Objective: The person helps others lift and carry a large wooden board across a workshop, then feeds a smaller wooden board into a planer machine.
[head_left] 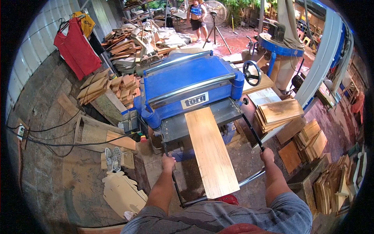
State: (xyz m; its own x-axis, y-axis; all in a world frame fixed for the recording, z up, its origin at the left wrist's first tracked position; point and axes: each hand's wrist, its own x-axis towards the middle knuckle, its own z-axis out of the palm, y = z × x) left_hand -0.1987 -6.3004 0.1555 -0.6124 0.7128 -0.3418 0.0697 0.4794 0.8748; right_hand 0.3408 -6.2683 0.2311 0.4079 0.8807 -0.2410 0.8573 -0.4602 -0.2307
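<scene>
A blue thickness planer (pixel 187 84) with a "torq" label stands in front of me. One wooden board (pixel 212 156) lies lengthwise, its far end at the planer's mouth and its near end by my waist. My left hand (pixel 168 162) is closed around the left bar of the black infeed frame (pixel 176 187). On the opposite bar, my right hand (pixel 267 155) is closed in the same way. Neither hand touches the board. A chrome roller (pixel 249 178) crosses the frame's near end, partly hidden under the board.
Stacked boards (pixel 278 113) sit right of the planer, below a black handwheel (pixel 252 73). More planks (pixel 335 183) lean at lower right. Scrap wood (pixel 132 43) is piled behind. Cables (pixel 78 144) run along the left. A person (pixel 197 17) stands at the back near a fan (pixel 214 13).
</scene>
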